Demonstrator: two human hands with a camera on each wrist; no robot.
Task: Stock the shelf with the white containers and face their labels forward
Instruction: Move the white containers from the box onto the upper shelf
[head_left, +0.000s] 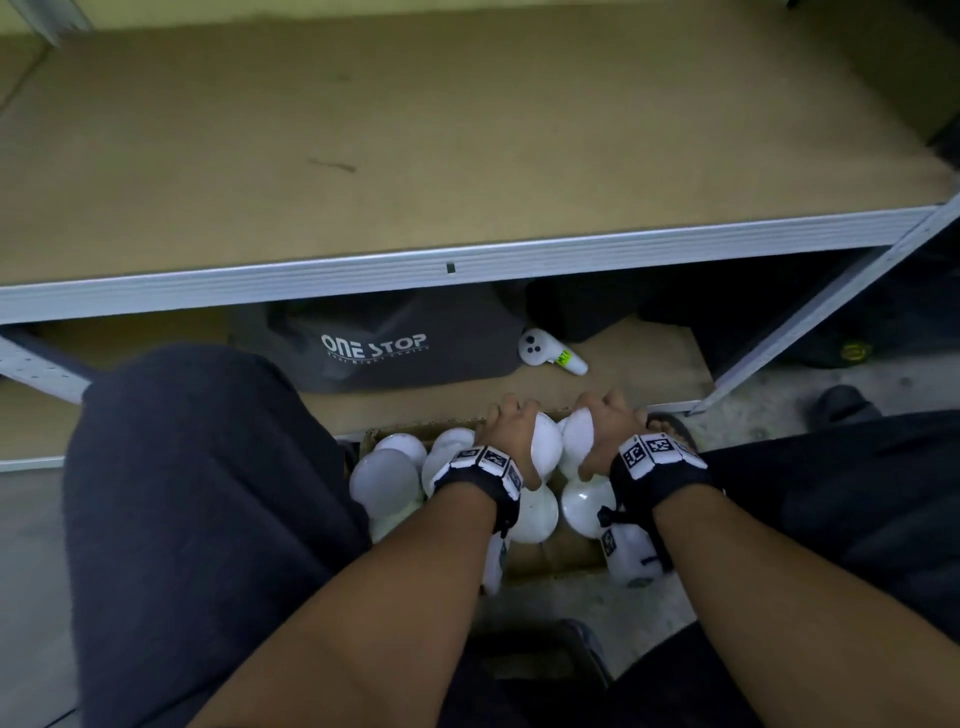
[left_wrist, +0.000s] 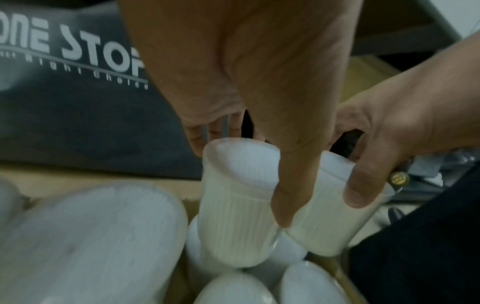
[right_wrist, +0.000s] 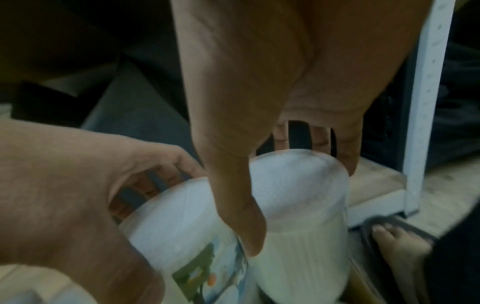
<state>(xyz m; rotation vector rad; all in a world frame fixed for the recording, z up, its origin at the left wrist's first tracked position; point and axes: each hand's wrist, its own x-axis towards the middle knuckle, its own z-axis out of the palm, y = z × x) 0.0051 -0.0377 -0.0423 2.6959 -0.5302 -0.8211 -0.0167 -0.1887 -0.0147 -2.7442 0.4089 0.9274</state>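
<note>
Shelf board (head_left: 363, 130) wide open — only its rail (head_left: 311, 286) crosses the way.

Dark grey bag (head_left: 395, 338) printed "ONE STOP" in white, lying on the lower brown board under the shelf. White handheld controller (head_left: 550, 353) with a green sticker, just right of the bag, lying flat on the same board. Dark shoe (head_left: 841, 405) on the floor at far right. Sandalled foot (right_wrist: 397, 244) beside the white upright post (right_wrist: 426, 102).
</note>
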